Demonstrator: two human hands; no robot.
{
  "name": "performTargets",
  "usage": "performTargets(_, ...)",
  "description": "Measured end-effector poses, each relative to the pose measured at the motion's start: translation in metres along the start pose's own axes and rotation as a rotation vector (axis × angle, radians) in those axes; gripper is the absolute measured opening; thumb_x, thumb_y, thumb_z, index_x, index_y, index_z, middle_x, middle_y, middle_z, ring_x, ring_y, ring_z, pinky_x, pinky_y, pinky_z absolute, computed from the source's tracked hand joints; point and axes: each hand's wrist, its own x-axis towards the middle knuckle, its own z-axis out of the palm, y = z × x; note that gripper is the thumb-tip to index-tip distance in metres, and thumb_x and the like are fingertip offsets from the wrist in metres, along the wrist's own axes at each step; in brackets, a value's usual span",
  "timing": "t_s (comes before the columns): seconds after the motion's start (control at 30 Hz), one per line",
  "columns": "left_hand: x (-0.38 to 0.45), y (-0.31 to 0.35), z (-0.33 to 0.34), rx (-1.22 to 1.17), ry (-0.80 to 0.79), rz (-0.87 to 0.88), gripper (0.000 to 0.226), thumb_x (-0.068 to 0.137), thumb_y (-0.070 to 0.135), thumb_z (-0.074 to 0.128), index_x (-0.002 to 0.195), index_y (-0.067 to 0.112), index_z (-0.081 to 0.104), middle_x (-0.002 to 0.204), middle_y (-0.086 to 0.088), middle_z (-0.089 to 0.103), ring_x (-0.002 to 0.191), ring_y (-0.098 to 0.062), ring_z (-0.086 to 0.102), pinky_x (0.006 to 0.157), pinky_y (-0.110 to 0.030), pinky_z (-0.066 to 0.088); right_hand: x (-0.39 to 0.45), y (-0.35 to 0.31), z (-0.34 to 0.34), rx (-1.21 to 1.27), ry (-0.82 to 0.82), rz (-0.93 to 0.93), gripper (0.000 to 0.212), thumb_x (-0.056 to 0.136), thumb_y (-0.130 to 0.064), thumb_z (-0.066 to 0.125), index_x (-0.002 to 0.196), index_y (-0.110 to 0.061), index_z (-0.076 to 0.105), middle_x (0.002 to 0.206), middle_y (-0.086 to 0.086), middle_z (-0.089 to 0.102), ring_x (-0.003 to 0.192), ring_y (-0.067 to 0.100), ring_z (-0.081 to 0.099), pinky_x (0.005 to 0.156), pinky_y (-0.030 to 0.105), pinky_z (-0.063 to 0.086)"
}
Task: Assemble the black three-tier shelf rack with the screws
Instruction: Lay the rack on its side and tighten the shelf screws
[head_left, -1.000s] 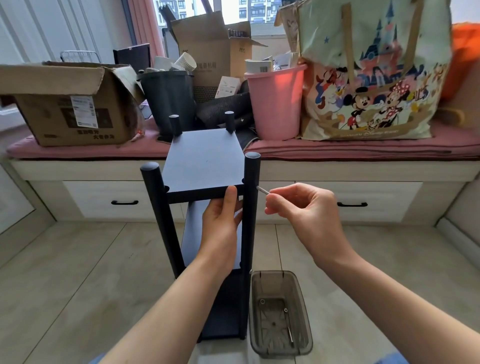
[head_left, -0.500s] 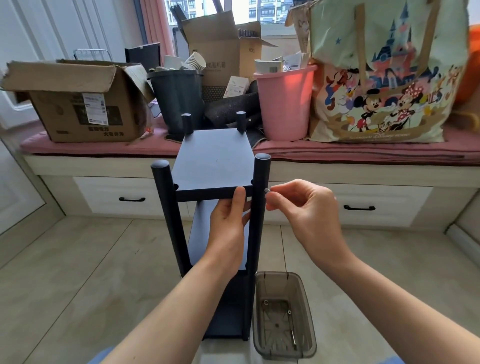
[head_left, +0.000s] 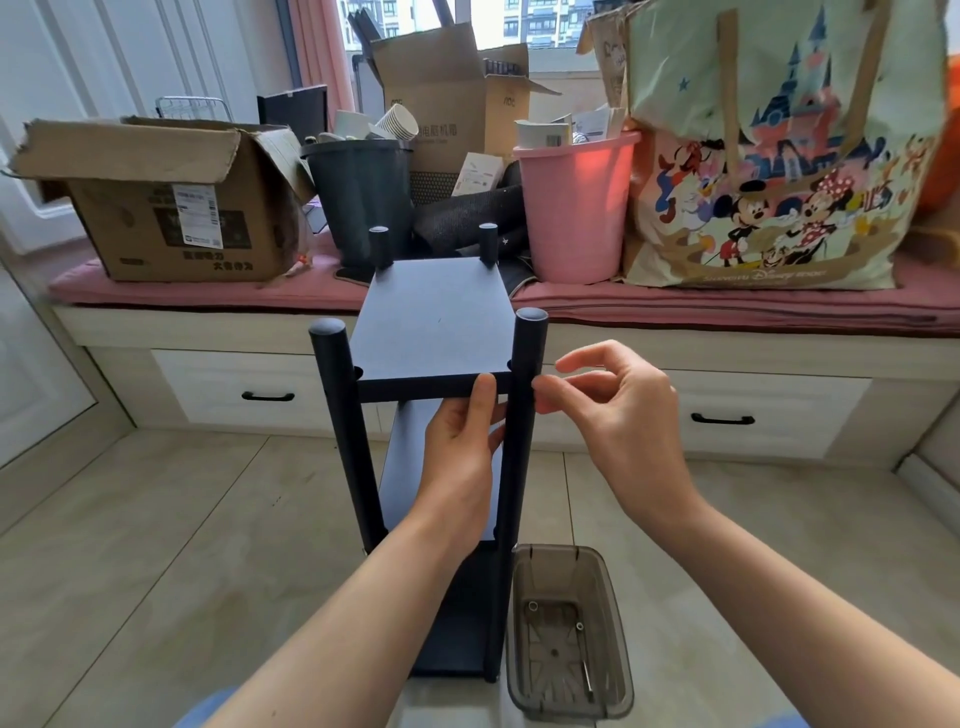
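Note:
The black three-tier shelf rack (head_left: 431, 317) stands upright on the floor in front of me, with four round posts. My left hand (head_left: 460, 457) grips the front edge of the top shelf, thumb up against the edge and fingers underneath. My right hand (head_left: 618, 415) pinches its thumb and forefinger tips against the right front post (head_left: 527, 343) at top-shelf height. The screw it holds is hidden between fingertips and post. The other fingers are spread.
A smoky plastic tray (head_left: 621, 649) sits on the floor right of the rack's base, holding two loose screws (head_left: 532, 606) and a thin metal tool (head_left: 586, 675). Behind stands a window seat (head_left: 727, 306) crowded with a cardboard box (head_left: 156, 208), black bin (head_left: 358, 202), pink bucket (head_left: 576, 208) and tote bag (head_left: 779, 156).
My right hand has carried the screw left to the right front post, where its tip went out of sight. My left hand has kept its hold on the top shelf.

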Motion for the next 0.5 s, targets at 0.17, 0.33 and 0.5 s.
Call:
performTargets(0.17,-0.0003,-0.0020,0.0012,-0.003,0.011,0.012,0.027,0.088,0.057,0.053,0.104,0.048,0.072,0.116,0.011,0.073,0.114,-0.014,0.067,0.103,-0.040,0.050,0.0010,-0.0010,0.0003,-0.111,0.023,-0.049,0.016,0.084,-0.027,0.077,0.083,-0.015,0.067,0.068,-0.008,0.069,0.065,0.005,0.068,0.067,0.022,0.056)
performTargets(0.33,0.0002,0.0000,0.0013,-0.009,0.010,0.009,0.024,0.088,0.058,0.054,0.101,0.051,0.072,0.116,0.011,0.073,0.112,-0.012,0.068,0.099,-0.037,0.051,-0.0001,-0.0016,0.0008,-0.195,0.033,-0.110,0.013,0.085,-0.024,0.077,0.091,-0.014,0.069,0.078,-0.012,0.069,0.076,0.002,0.067,0.073,0.021,0.056)
performTargets(0.5,-0.0002,0.0013,0.0016,-0.024,0.009,0.000,0.029,0.087,0.057,0.055,0.104,0.044,0.073,0.116,0.008,0.074,0.112,-0.014,0.068,0.097,-0.036,0.051,0.0001,-0.0022,0.0004,-0.193,0.032,-0.108,0.015,0.085,-0.022,0.077,0.093,-0.012,0.071,0.080,-0.012,0.070,0.078,0.000,0.067,0.074,0.018,0.056)
